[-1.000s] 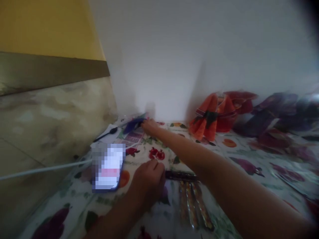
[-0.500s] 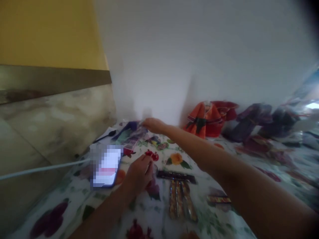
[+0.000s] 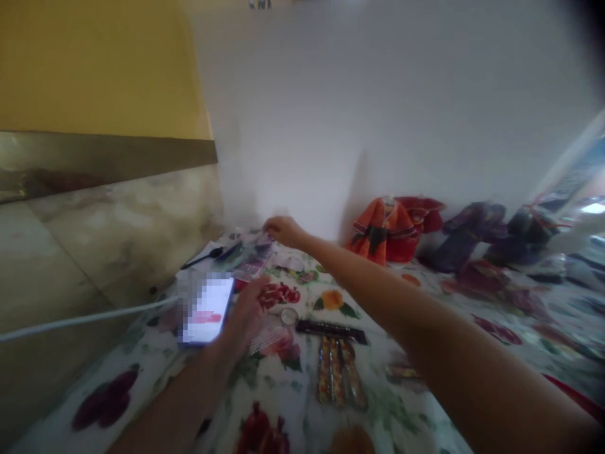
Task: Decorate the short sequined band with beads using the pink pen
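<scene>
My right hand (image 3: 282,229) reaches far across the fruit-patterned cloth (image 3: 302,403) to the wall corner, its fingers pinched on a small purple packet (image 3: 261,241) lying among papers there. My left hand (image 3: 243,315) rests by the right edge of a lit phone (image 3: 207,309), fingers curled against it. Just right of that hand lie a small white beaded strip (image 3: 267,340), a small round ring (image 3: 288,315), a dark flat stick (image 3: 331,330) and three glittery sticks (image 3: 338,378).
A white cable (image 3: 80,320) runs from the left to the phone. A black spoon (image 3: 208,255) lies near the corner. Orange and red folded cloth pieces (image 3: 390,228) and purple ones (image 3: 472,236) stand along the white wall. A marble wall is at left.
My left hand slid left from the dark stick to the phone's edge, uncovering the ring and beaded strip. My right hand stays at the corner on the purple packet. The view tilted up.
</scene>
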Available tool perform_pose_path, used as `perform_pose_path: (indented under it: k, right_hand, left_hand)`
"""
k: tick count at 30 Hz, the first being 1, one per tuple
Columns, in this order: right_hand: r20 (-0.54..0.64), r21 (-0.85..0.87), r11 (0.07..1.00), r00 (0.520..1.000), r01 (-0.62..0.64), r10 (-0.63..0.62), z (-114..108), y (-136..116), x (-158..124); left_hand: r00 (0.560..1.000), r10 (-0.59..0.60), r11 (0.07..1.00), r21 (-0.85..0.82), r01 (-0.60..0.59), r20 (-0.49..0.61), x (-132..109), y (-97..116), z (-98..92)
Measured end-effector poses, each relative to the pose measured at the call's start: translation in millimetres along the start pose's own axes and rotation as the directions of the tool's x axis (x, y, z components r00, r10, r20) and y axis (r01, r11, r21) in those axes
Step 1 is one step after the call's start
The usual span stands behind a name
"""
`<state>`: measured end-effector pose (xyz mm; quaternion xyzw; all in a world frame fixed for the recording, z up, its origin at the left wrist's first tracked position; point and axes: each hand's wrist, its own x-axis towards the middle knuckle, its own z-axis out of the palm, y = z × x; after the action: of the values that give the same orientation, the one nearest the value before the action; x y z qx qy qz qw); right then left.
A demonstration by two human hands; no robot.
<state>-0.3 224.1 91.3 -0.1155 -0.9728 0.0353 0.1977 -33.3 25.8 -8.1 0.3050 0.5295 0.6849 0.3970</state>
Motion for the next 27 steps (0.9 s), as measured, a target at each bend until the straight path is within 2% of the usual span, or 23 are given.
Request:
perform_pose_path:
  k: [4, 8, 11, 17, 20, 23, 25, 27]
  right_hand:
    - [0.026, 0.052, 0.984, 0.984, 0.173, -0.175, -6.8, -25.9, -20.4]
    - [0.096, 0.128, 0.925, 0.924, 0.358, -0.371, -12.2, -47.9, -48.4]
    - [0.114, 0.177, 0.894, 0.893, 0.412, -0.435, -14.2, -50.6, -63.3]
    - [0.145, 0.236, 0.875, 0.875, 0.423, -0.462, -9.3, -49.6, -78.2]
    - [0.139, 0.217, 0.913, 0.915, 0.346, -0.380, -7.9, -40.9, -74.7]
    - [0.109, 0.124, 0.985, 0.985, 0.117, -0.131, -4.4, -12.9, -61.1]
    - [0.154, 0.036, 0.997, 0.987, -0.061, 0.054, 3.2, 10.8, -51.8]
    - [0.258, -0.032, 0.984, 0.950, -0.175, 0.177, 15.3, 30.2, -46.7]
  left_hand:
    - [0.987, -0.151, 0.928, -0.352, 0.125, -0.049, 8.7, 14.3, -6.6]
    - [0.984, -0.158, 0.829, -0.552, 0.089, -0.079, 12.3, 20.5, -9.7]
    - [0.985, -0.147, 0.783, -0.619, 0.060, -0.090, 13.7, 19.6, -10.8]
    - [0.983, -0.179, 0.771, -0.626, 0.119, -0.034, 17.2, 11.6, -11.3]
    - [0.980, -0.176, 0.792, -0.604, 0.088, -0.088, 20.5, 12.0, -14.0]
    - [0.980, -0.133, 0.819, -0.573, 0.027, -0.145, 21.3, 20.2, -19.1]
    - [0.981, -0.101, 0.829, -0.560, -0.011, -0.168, 20.1, 29.6, -22.9]
    - [0.978, -0.078, 0.829, -0.557, -0.045, -0.194, 18.7, 40.3, -26.9]
